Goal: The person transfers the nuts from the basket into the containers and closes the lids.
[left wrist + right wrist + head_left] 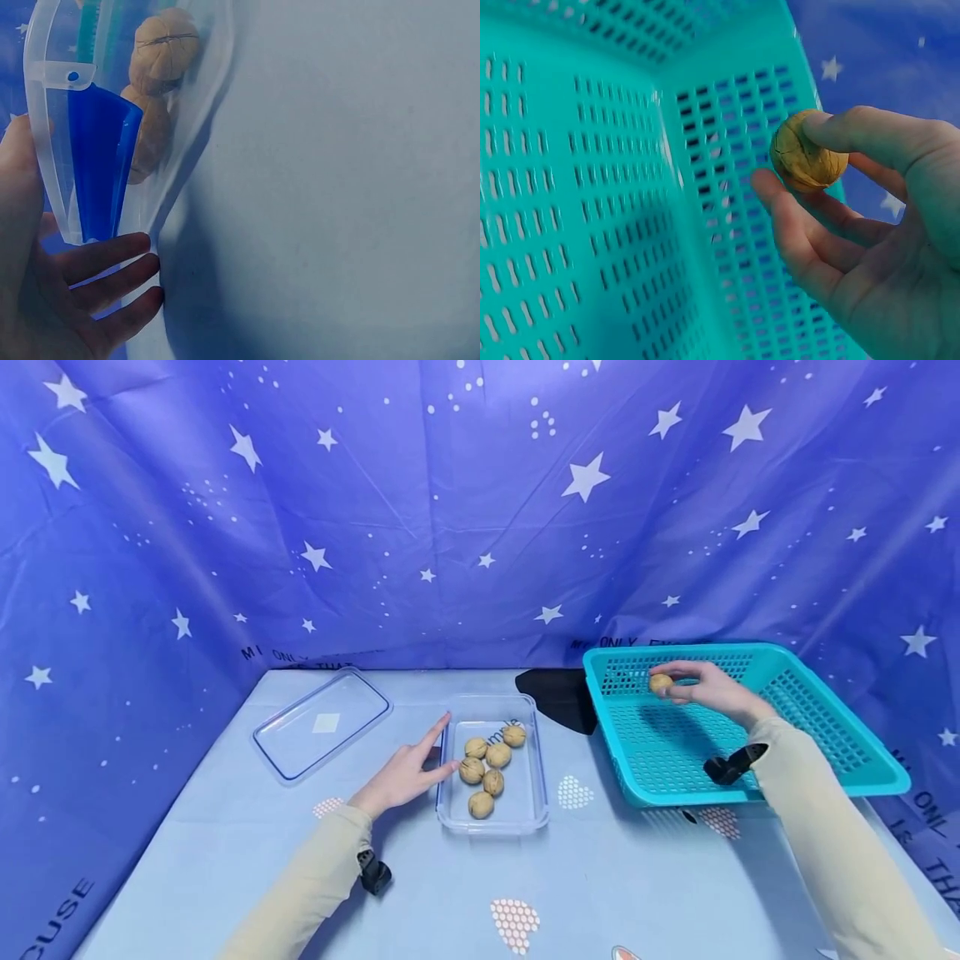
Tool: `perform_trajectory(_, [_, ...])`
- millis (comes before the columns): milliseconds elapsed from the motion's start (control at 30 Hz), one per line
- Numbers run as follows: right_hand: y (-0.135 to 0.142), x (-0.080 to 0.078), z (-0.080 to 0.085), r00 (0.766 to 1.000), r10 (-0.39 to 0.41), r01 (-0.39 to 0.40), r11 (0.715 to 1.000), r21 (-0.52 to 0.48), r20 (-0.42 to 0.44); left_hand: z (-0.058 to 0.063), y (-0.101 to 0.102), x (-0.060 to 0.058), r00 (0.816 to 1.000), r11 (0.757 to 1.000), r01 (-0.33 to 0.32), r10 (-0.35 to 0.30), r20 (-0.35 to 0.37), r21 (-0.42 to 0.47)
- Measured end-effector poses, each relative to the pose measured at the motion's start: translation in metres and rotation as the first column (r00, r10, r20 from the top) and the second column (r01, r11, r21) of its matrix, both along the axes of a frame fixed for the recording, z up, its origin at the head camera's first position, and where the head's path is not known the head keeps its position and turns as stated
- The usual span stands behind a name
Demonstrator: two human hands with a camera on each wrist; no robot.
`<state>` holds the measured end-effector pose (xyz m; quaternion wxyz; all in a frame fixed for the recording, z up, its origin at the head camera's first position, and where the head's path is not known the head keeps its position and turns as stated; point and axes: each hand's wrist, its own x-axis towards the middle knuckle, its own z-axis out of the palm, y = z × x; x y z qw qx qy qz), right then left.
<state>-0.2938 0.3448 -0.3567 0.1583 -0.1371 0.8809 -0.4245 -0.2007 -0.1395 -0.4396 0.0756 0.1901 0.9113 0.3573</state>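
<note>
Between thumb and fingers, my right hand point(708, 689) pinches a walnut point(808, 152) over the turquoise basket point(626, 768). In the right wrist view the basket's slotted walls lie behind the nut. My left hand point(405, 774) has its fingers spread, touching the near-left side of a clear plastic container point(542, 781). Several walnuts point(498, 755) lie together inside that container. From the left wrist, the fingertips point(142, 244) show against the container's wall, with a blue clip flap point(101, 165) beside them and walnuts visible through the plastic.
A clear lid point(288, 735) with a blue seal and a pale square label lies at the back left of the table. Behind the table hangs a blue star-patterned cloth point(465, 510). A black patch point(555, 697) shows left of the basket.
</note>
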Motion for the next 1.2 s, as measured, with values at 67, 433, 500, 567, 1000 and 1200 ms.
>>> perform_trajectory(67, [-0.008, 0.002, 0.002, 0.999, 0.025, -0.024, 1.0, 0.006, -0.032, 0.001, -0.001, 0.0, 1.0, 1.0, 0.005, -0.005, -0.006, 0.005])
perform_trajectory(433, [-0.058, 0.013, 0.012, 0.989, 0.132, -0.137, 0.988, -0.075, -0.063, 0.003, -0.011, 0.001, 1.0, 1.0, -0.004, 0.004, 0.012, 0.003])
perform_trajectory(500, [-0.068, 0.015, 0.013, 0.986, 0.154, -0.158, 0.985, -0.075, -0.065, 0.003, -0.011, 0.001, 1.0, 1.0, -0.001, 0.001, 0.024, 0.007])
perform_trajectory(567, [-0.077, 0.018, 0.014, 0.983, 0.172, -0.177, 0.981, -0.074, -0.069, 0.003, -0.011, 0.001, 1.0, 1.0, 0.0, 0.0, 0.031, 0.014])
perform_trajectory(1000, [-0.127, 0.042, 0.013, 0.943, 0.317, -0.329, 0.935, -0.134, -0.106, -0.001, -0.006, 0.003, 0.999, 1.0, -0.01, 0.01, 0.032, 0.008])
perform_trajectory(1200, [-0.15, 0.052, 0.003, 0.908, 0.405, -0.415, 0.904, -0.103, -0.109, -0.001, -0.003, 0.005, 1.0, 1.0, -0.013, 0.013, 0.015, 0.017])
